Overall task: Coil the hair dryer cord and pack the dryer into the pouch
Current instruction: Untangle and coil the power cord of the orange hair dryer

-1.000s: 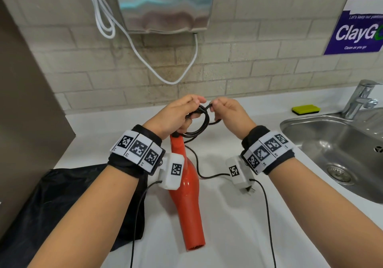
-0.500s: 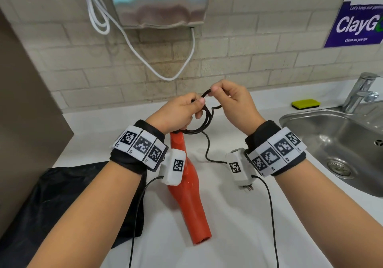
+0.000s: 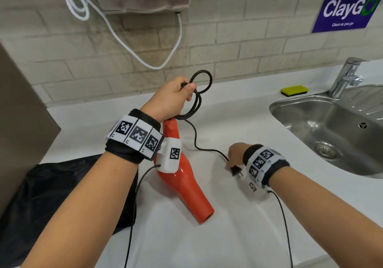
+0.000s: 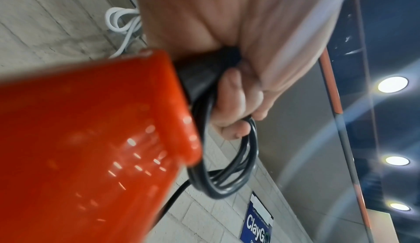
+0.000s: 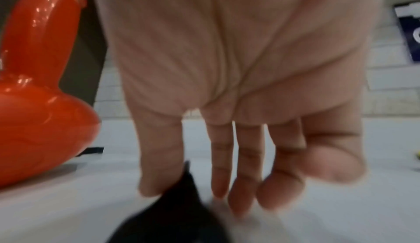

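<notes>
Much of the scene was hard to read: the right wrist view was blurred, and the dark shape under the right hand point(image 5: 227, 103) there could only be guessed from the head view to be the plug point(image 3: 236, 171). In that blurred view the fingers point(image 5: 219, 166) hung straight and spread above the counter, and whether any of them touched the plug could not be told. The left hand point(image 3: 171, 99) was curled tight around several black loops of the cord point(image 3: 202, 81), held up above the counter, with the top of the red hair dryer point(image 3: 186, 187) handle hidden behind the wrist. The rest of the cord trailed down across the white counter point(image 3: 228, 236) to the plug, beside the right hand. The dryer's barrel pointed toward the near edge of the counter, and the black pouch point(image 3: 51, 195) lay flat to its left, partly under the left forearm and cut off by the frame. White counter lay open between the dryer and the steel sink point(image 3: 310, 110) on the right. On the tiled wall a blue sign point(image 3: 348, 8), cut off at the edge, read "ClayGo" and "Clean as you go". A yellow-green sponge point(image 3: 294, 90) sat by the tap point(image 3: 346, 77).
</notes>
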{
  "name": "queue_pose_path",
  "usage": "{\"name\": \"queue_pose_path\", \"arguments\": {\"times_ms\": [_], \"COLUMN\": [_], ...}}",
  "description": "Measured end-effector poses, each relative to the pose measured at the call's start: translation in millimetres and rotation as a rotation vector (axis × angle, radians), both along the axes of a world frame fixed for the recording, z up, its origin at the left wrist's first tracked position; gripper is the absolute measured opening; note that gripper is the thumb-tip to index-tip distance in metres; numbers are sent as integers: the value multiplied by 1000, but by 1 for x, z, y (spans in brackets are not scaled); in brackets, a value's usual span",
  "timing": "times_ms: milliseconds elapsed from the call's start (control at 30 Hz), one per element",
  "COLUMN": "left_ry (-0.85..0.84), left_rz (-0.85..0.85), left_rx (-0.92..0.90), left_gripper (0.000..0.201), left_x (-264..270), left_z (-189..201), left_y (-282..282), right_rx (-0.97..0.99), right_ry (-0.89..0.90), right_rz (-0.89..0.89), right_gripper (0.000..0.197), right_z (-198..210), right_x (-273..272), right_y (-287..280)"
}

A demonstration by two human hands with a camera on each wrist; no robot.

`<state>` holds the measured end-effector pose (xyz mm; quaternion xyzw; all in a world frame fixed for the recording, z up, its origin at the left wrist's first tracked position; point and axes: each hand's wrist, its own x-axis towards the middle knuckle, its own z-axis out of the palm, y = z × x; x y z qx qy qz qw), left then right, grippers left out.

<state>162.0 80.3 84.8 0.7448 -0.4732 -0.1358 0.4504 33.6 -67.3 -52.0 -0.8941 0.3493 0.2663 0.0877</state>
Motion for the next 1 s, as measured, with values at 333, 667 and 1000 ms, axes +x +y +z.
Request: {"name": "queue_pose_path", "arguments": {"times_ms": [333, 667, 1000], "left_ry": [73, 108, 167], "left_rz": [74, 56, -14], "left_rx": [-53, -101, -145], "left_gripper": [19, 21, 20], "left_x": [9, 6, -5], "left_z": [1, 2, 5], "left_y": [9, 17, 22], "right_rx": [616, 1452, 541], "right_ry": [-772, -1719, -1806], "right_rz": [-238, -344, -159], "right_gripper": [13, 19, 28], "right_z": [37, 98, 89], "right_x": [6, 25, 40], "right_y": [23, 75, 88]}}
